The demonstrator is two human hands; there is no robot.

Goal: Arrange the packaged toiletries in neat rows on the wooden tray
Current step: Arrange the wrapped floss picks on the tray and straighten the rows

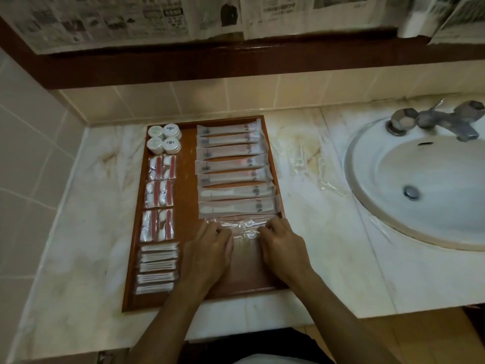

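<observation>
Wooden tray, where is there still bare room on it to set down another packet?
Bare wood on the wooden tray lies along the near rim, below the cotton swab packets and around both wrists. A narrow strip runs between the left column and the long sachets. The right column's far part is packed; the left hand and right hand cover the clear packet.

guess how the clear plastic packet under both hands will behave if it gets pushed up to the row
The clear plastic packet looks thin and crinkled, so it would probably buckle rather than slide stiffly. Its glossy film may slip on the smooth wooden tray. It is likely very light, so a gentle nudge should do.
</observation>
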